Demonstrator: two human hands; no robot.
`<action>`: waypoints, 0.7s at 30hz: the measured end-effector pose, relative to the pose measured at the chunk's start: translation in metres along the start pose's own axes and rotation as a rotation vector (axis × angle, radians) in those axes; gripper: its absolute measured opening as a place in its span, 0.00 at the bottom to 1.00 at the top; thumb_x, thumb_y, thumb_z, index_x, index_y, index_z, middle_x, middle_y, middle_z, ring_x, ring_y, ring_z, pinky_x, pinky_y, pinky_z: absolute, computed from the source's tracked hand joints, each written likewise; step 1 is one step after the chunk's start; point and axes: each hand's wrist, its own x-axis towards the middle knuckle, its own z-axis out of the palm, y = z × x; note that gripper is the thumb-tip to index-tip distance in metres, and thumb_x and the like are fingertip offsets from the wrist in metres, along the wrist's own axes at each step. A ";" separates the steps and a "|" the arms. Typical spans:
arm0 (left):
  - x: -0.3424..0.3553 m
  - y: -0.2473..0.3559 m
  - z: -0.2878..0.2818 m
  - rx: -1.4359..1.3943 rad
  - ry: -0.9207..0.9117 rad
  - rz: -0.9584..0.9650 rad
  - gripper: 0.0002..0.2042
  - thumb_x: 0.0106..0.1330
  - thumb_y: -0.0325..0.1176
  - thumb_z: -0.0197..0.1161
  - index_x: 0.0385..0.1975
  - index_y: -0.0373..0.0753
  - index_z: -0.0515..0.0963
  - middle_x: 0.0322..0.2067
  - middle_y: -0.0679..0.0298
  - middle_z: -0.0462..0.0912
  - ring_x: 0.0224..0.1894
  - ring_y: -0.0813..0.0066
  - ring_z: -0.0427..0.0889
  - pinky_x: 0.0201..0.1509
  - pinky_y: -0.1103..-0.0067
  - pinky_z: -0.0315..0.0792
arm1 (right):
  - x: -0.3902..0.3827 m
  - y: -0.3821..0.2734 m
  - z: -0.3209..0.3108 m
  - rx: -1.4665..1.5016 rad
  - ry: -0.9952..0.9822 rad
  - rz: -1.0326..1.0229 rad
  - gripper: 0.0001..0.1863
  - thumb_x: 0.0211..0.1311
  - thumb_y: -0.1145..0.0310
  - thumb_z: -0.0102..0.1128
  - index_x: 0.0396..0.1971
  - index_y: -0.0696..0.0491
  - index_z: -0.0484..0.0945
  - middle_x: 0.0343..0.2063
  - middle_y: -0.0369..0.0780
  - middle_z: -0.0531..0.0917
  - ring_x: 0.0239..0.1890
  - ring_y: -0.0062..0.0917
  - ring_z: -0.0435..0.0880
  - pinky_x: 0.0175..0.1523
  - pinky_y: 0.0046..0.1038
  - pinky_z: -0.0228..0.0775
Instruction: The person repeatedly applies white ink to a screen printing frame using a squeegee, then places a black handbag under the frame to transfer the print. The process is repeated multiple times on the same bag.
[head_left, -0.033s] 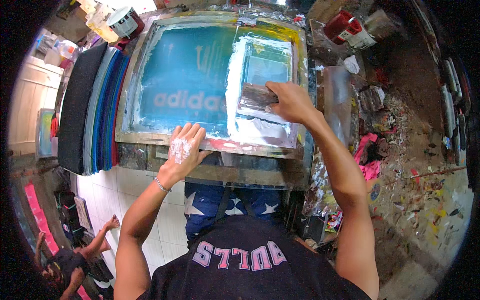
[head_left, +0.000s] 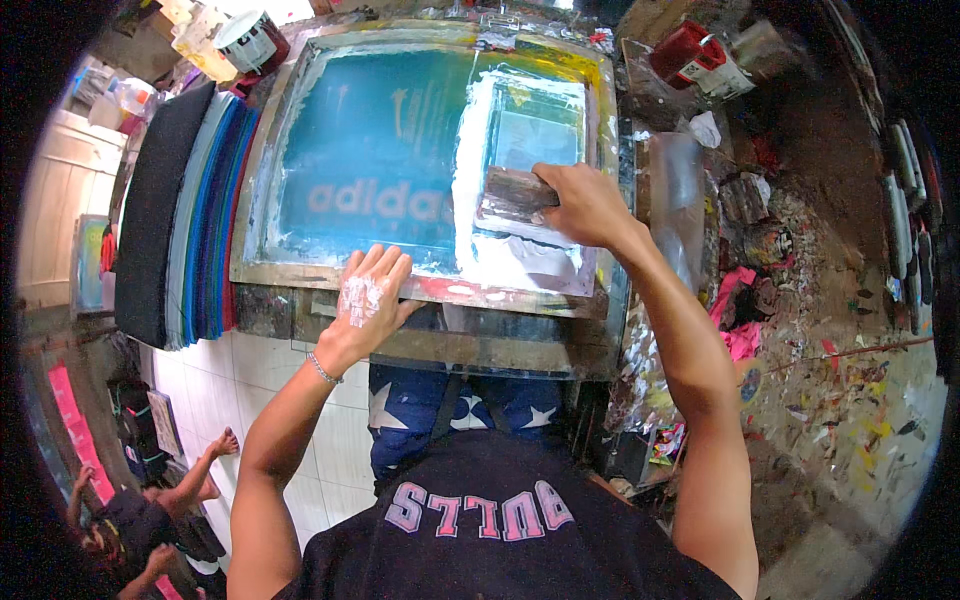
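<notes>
Brown squeegee (head_left: 512, 190) in right hand (head_left: 588, 207); its right end within the fingers (head_left: 552, 174)

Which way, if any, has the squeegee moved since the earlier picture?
No: the squeegee, in the right hand, shows no visible shift either way against the frame.

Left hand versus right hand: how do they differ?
The left hand rests on the frame's near edge; the right hand grips the squeegee.
White smears mark the left hand's back; the right hand's shows none.
The left wrist wears a bracelet; the right doesn't.
Both are gloveless.
</notes>
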 end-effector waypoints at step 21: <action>0.004 -0.004 0.003 0.018 0.010 0.004 0.23 0.44 0.31 0.81 0.38 0.37 0.74 0.38 0.57 0.74 0.44 0.56 0.74 0.47 0.63 0.65 | 0.022 0.035 0.037 0.272 -0.392 -0.219 0.28 0.42 0.55 0.79 0.44 0.54 0.85 0.39 0.51 0.88 0.44 0.49 0.88 0.48 0.46 0.78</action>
